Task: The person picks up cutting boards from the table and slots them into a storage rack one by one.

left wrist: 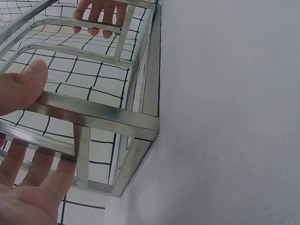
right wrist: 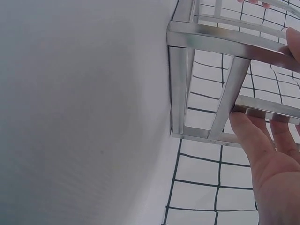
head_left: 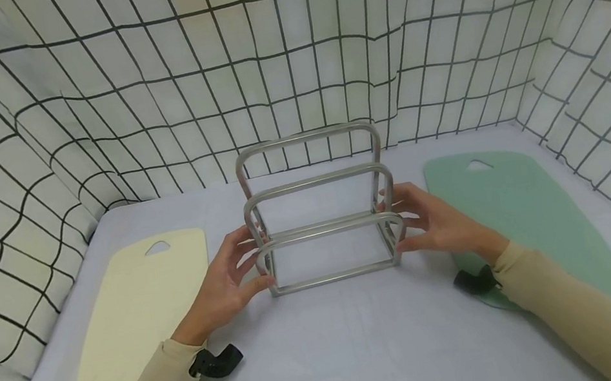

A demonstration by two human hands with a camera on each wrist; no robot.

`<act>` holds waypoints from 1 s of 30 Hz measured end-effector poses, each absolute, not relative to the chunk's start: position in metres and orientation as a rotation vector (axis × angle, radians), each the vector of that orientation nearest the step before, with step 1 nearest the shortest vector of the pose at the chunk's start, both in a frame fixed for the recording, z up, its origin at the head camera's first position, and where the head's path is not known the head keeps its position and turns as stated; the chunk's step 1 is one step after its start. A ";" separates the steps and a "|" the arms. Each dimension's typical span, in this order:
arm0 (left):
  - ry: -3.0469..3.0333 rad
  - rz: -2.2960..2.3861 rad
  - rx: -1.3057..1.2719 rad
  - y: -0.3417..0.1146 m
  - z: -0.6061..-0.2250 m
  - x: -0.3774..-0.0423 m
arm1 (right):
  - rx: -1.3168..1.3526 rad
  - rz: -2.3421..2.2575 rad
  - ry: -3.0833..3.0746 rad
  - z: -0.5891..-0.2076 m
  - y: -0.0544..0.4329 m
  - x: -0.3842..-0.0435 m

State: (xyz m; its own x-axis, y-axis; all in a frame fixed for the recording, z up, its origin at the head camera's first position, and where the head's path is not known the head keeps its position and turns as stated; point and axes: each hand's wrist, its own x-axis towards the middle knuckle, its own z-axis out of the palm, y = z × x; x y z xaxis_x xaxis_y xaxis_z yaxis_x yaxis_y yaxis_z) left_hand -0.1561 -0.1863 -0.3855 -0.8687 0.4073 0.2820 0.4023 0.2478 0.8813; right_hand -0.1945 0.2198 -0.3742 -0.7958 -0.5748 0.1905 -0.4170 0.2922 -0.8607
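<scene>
A silver metal rack [head_left: 329,231] with three upright loops, stepped from low in front to tall behind, stands on the white tabletop. My left hand [head_left: 230,279] grips its left end, thumb at the front and fingers spread along the side. At the opposite end my right hand [head_left: 429,218] holds the rack in the same way. In the left wrist view, the left thumb [left wrist: 28,84] lies against a front post [left wrist: 93,112] and the fingers reach the side bars. Right-hand fingertips touch a side bar [right wrist: 267,105] in the right wrist view.
To the left a pale yellow cutting board [head_left: 141,311] lies flat. A green cutting board [head_left: 532,217] lies to the right, partly under the right forearm. White walls with a black grid [head_left: 287,63] enclose the back and sides. A black wrist mount [head_left: 218,362] sits on each sleeve.
</scene>
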 end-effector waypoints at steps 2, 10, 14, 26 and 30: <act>2.479 1.742 0.806 -0.186 -0.385 -0.156 | -0.928 -1.528 2.392 -0.374 0.220 -0.194; 2.488 1.731 0.815 -0.186 -0.386 -0.156 | -0.922 -1.535 2.394 -0.375 0.219 -0.194; 2.482 1.739 0.831 -0.186 -0.387 -0.157 | -0.926 -1.535 2.398 -0.376 0.219 -0.194; 2.504 1.713 0.842 -0.186 -0.385 -0.159 | -0.934 -1.560 2.383 -0.375 0.219 -0.195; 2.508 1.710 0.835 -0.187 -0.386 -0.157 | -0.930 -1.564 2.373 -0.374 0.216 -0.195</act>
State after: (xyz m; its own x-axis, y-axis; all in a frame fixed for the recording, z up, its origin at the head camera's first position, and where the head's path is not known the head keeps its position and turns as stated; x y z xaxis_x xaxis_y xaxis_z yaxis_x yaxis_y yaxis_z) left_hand -0.1575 -0.1869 -0.3859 -0.8593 0.4192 0.2932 0.4260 0.2692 0.8637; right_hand -0.1950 0.2163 -0.3743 -0.7961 -0.5697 0.2039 -0.4121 0.2637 -0.8721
